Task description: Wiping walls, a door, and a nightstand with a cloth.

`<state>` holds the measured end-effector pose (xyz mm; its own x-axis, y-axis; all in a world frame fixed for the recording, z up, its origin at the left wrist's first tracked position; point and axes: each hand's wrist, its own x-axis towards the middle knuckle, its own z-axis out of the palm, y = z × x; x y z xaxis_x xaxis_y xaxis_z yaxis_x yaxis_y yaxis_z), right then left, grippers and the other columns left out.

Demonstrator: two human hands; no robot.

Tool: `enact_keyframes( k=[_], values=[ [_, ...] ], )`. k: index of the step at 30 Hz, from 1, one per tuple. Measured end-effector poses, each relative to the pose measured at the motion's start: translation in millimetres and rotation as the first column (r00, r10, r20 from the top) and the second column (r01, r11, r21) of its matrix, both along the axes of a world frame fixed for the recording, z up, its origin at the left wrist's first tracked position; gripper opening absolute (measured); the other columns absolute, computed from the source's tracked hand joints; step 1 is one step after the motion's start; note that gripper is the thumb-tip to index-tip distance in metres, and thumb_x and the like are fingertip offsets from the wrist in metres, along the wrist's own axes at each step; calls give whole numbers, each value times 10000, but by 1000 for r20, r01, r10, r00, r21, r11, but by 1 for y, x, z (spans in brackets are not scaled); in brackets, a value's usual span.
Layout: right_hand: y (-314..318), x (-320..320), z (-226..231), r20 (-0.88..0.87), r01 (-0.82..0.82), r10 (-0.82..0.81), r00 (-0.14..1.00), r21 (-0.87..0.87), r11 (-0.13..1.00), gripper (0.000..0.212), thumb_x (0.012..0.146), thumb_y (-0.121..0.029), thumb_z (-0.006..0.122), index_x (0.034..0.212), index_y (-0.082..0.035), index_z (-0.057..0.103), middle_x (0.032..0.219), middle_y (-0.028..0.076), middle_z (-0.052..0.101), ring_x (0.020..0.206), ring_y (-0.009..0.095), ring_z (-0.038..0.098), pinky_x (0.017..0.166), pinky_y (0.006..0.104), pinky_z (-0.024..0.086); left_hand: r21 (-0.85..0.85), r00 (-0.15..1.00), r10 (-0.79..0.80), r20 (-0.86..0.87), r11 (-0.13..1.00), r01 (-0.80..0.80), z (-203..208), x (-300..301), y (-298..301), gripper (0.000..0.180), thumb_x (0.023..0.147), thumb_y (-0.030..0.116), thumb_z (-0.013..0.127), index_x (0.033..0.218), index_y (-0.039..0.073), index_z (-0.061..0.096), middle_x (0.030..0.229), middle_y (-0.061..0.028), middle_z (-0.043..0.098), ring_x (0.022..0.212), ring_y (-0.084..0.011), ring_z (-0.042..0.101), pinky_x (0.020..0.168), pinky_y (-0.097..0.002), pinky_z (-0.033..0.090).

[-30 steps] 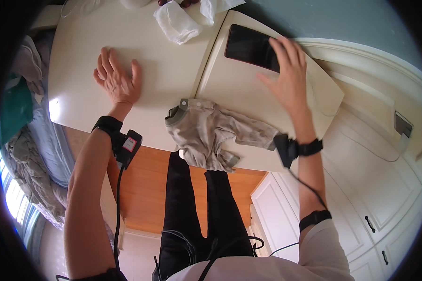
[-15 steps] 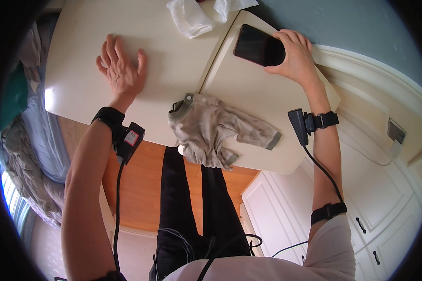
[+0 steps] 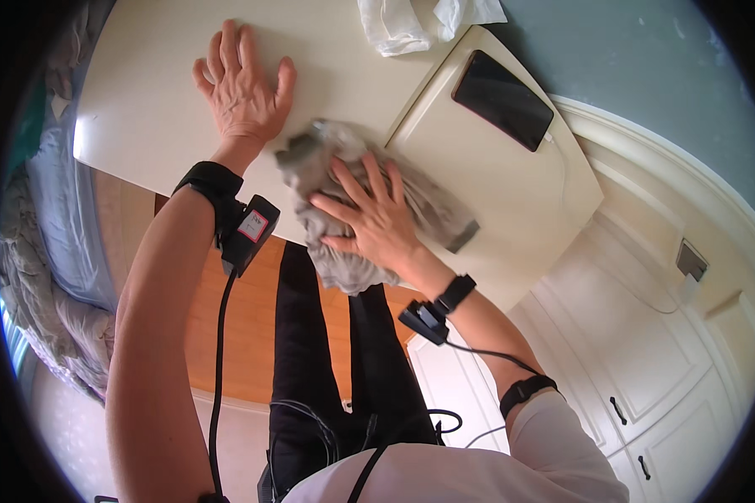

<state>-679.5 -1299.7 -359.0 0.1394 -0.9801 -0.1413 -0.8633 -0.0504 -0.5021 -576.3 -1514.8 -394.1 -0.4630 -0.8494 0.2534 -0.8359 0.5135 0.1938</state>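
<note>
- Far over on the left lies a bed (image 3: 38,251) with rumpled grey-blue bedding, beside the bench.
- The cream bench (image 3: 143,126) runs across the top of the view, its near edge over an orange wooden floor (image 3: 243,335).
- The left hand (image 3: 242,84) lies flat on the bare bench top, palm down, fingers spread and holding nothing; a black strap with a small box and cable sits at its wrist.
- Just right of it, the right hand (image 3: 369,220) presses down with spread fingers on a crumpled grey cloth (image 3: 344,193); it is not closed around the cloth, only resting on it.
- The cloth lies at the bench's near edge, part hanging over, one end reaching onto a raised cream board (image 3: 520,193).
- On that board, well clear of the hands, lies a dark phone (image 3: 503,99) with a white cable.
- Crumpled white tissue (image 3: 419,21) sits at the bench's far edge.
- White cupboard doors (image 3: 646,377) stand at the right.
</note>
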Motion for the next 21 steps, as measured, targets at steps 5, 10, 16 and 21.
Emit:
enact_keyframes(
  k=[5, 10, 16, 21],
  values=[
    [-63, -9, -5, 26, 4, -1, 1000, -84, 996, 468, 715, -459, 602, 1150, -297, 545, 1376, 59, 344, 1301, 339, 211, 1054, 517, 104, -32, 995, 12, -99, 999, -15, -12, 0, -2, 512, 818, 350, 460, 1258, 95, 407, 1360, -87, 359, 1264, -258, 293, 1016, -480, 160],
    [-67, -3, -7, 29, 64, -61, 998, -145, 987, 441, 716, -410, 597, 1132, -269, 555, 1357, 80, 365, 1304, 335, 209, 1066, 513, 87, -103, 984, -21, -179, 995, 2, -18, 3, -6, 460, 812, 306, 466, 1231, 116, 457, 1326, -72, 418, 1237, -248, 346, 1012, -469, 186],
    [-66, -1, -6, -6, 69, -70, 998, -115, 991, 451, 668, -375, 614, 1095, -239, 568, 1362, 89, 356, 1307, 348, 194, 1054, 532, 93, -22, 957, -44, -286, 999, 40, -13, 11, -15, 380, 811, 219, 502, 1177, 121, 524, 1279, -76, 475, 1178, -257, 425, 996, -431, 248],
    [-64, -5, -7, -40, 62, -67, 997, -108, 992, 460, 656, -376, 615, 1087, -234, 542, 1365, 89, 350, 1308, 352, 192, 1046, 542, 96, -91, 939, -245, -243, 969, 229, 6, 74, -87, 381, 829, 187, 509, 1208, 161, 515, 1290, -91, 459, 1171, -281, 430, 989, -412, 268]
  ],
)
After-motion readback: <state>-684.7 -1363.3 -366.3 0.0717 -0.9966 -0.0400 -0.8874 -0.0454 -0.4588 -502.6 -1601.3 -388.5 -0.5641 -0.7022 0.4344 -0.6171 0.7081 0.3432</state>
